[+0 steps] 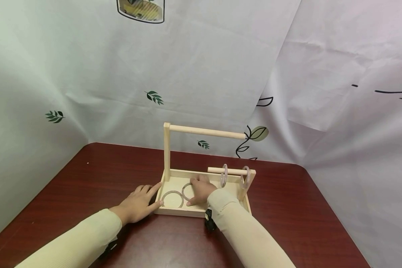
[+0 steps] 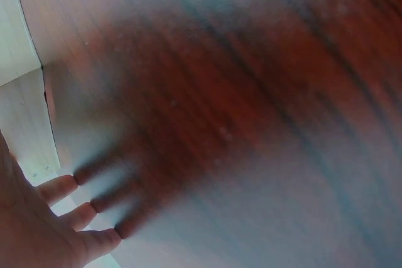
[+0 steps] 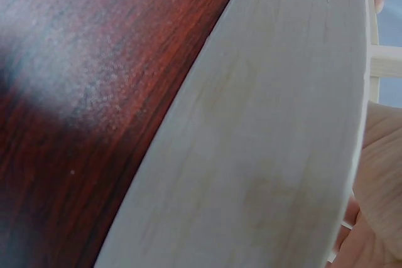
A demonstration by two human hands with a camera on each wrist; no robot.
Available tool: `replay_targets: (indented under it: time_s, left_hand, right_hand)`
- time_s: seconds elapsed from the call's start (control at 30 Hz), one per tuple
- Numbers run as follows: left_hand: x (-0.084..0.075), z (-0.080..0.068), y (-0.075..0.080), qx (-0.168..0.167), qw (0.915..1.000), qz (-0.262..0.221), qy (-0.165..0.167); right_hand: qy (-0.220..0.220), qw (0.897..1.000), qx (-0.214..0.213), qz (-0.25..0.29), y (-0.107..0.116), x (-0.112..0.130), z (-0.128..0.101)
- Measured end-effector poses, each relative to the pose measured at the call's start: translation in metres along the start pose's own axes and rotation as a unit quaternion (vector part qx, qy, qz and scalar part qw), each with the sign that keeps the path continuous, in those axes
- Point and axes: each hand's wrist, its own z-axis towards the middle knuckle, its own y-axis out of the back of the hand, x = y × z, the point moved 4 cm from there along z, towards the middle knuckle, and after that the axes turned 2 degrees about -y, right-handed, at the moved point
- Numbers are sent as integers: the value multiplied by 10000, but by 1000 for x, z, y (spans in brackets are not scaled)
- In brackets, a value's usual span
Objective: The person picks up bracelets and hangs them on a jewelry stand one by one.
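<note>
A: Where did the ring lie?

B: One clear ring (image 1: 188, 190) lay flat on the floor of the wooden tray (image 1: 201, 213), left of centre, directly under the right hand (image 1: 201, 191). Fingers pointed to about 11 o'clock, laid over the ring's right arc; thumb at its near edge. Whether they pinched it or only rested on it, I could not tell.

A: And the second loose one?

B: Another ring (image 1: 172, 199) lay flat at 8 o'clock from the first, touching or nearly so, in the tray's near-left corner.

A: Which hand was nearer that one?

B: The left hand (image 1: 139, 203), by position. It lay flat on the desk (image 1: 87, 186) outside the tray, fingers straight and pressed against the left wall, holding nothing. The wall stood between it and the ring.

A: Anything farther out?

B: At 2 o'clock from the right hand, a low dowel (image 1: 226, 171) ran roughly 9 to 3, free end pointing left, with two rings already hanging on it (image 1: 224, 175) (image 1: 245, 176). A taller bar (image 1: 207, 131) stood above.

A: Wrist views?

B: Blurred; only tray wood and desk.
</note>
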Motion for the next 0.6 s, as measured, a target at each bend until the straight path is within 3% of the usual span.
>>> replay_targets:
  time_s: [0.17,0.6]
  left_hand:
    - [-3,-1,4,114,9999,4,71]
    - [-1,-1,2,35,10000,5,33]
  right_hand:
    - [40,10000,25,-49,1,1,-1]
    - [-2,9999,142,77,1,2,-1]
